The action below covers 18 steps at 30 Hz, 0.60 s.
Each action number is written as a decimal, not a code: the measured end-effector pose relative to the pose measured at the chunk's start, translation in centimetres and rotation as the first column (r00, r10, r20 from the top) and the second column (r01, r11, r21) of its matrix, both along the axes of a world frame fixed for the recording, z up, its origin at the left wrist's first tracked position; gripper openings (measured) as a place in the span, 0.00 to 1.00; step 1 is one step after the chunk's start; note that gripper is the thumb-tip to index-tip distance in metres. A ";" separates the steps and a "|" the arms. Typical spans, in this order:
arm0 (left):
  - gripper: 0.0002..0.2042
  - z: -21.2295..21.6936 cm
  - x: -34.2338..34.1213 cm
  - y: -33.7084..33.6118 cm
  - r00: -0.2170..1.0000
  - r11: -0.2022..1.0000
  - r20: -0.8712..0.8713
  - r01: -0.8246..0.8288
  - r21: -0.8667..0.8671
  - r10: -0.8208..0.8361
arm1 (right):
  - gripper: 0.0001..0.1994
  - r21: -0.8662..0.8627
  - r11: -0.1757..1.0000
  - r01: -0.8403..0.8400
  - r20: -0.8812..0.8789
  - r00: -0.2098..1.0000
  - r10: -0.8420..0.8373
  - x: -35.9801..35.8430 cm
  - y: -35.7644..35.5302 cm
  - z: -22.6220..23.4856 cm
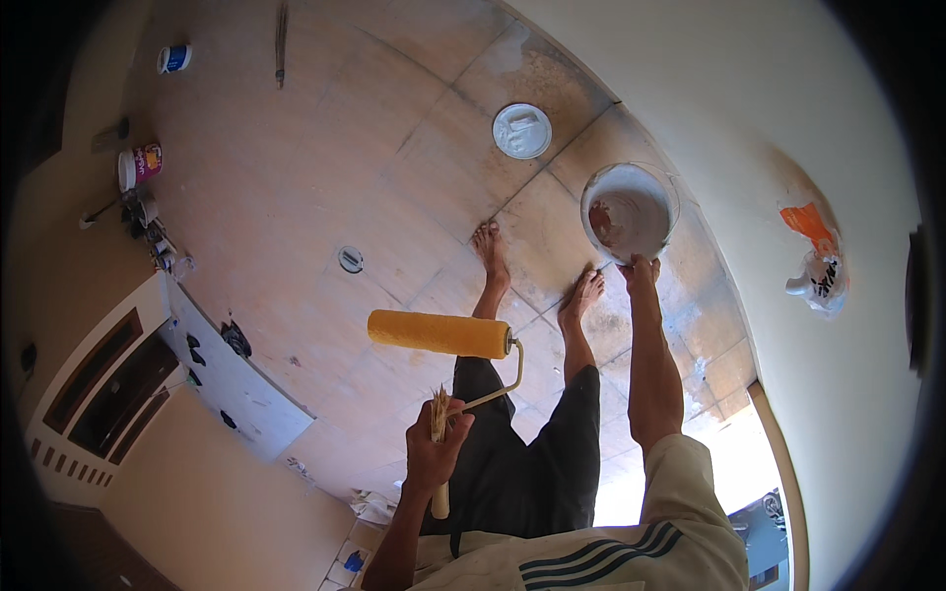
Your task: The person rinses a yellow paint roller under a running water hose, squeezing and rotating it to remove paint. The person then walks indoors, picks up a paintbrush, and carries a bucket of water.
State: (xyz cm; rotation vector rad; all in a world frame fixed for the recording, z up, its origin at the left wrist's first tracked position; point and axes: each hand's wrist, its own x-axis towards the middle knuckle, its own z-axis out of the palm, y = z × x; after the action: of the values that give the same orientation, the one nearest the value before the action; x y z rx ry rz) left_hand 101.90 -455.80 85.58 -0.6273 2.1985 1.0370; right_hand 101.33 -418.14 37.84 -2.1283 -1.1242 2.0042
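Yellow nap covers the paint roller (439,333), which is held out level above the tiled floor (325,177). Its bent wire frame runs down to a pale handle that is gripped in the left hand (434,451), fingers closed around it together with what looks like a bristly brush — the detail is too small to be sure. The right hand (641,272) is stretched forward and closed on the near rim of a white bucket (631,211), which is held tilted so that its smeared, paint-streaked inside is seen. Two bare feet (537,271) are planted on the tiles just below the bucket, between the roller and the right arm.

A round white lid (521,130) lies flat on the floor, beside the bucket and well apart from the feet. Near the left wall a paint can (140,165) with a coloured label is set among small clutter, and a smaller tub (173,58) stands farther off. A white sheet (232,379) with dark marks is laid along the floor by a wooden cabinet (103,389). On the pale wall at the right — well clear of the hands — an orange and white plastic bag (816,258) hangs.
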 end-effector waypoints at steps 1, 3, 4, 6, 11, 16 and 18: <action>0.14 -1.7 -0.5 1.0 0.999 1.000 -0.019 0.028 -0.004 -0.028 | 0.38 0.004 1.000 0.006 0.002 1.000 -0.006 -0.4 0.1 -1.7; 0.14 -4.7 -1.2 2.6 0.999 0.999 -0.011 0.037 0.027 -0.037 | 0.38 0.001 1.000 0.018 -0.016 1.000 -0.018 -0.8 0.3 -4.6; 0.14 -6.4 -1.8 3.5 0.999 0.998 -0.009 0.041 0.051 -0.040 | 0.38 0.003 1.000 0.029 -0.039 0.999 -0.029 -0.8 0.9 -5.8; 0.14 -9.1 -3.5 5.4 0.994 0.995 0.069 0.077 0.063 -0.082 | 0.37 0.023 0.999 0.029 -0.064 0.998 -0.027 -1.4 0.9 -7.0; 0.14 -16.5 -5.5 8.9 0.985 0.967 0.002 0.171 0.191 -0.175 | 0.40 0.105 0.981 -0.165 0.064 0.985 0.159 -0.1 1.8 -4.6; 0.15 -20.7 -7.7 13.7 0.936 0.907 -0.168 0.342 0.244 -0.308 | 0.33 0.828 0.511 -0.232 0.129 0.965 0.228 -1.9 4.2 15.4; 0.14 -22.5 -7.3 14.3 0.930 0.883 -0.115 0.366 0.293 -0.348 | 0.35 0.933 0.135 -0.332 0.297 0.927 0.231 -4.0 6.6 28.0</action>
State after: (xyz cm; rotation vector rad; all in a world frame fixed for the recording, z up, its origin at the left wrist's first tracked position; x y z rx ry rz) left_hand 94.57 -441.54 63.06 -0.0429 2.0338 1.1742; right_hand 97.38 -411.59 65.87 -1.2403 -2.1282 0.6078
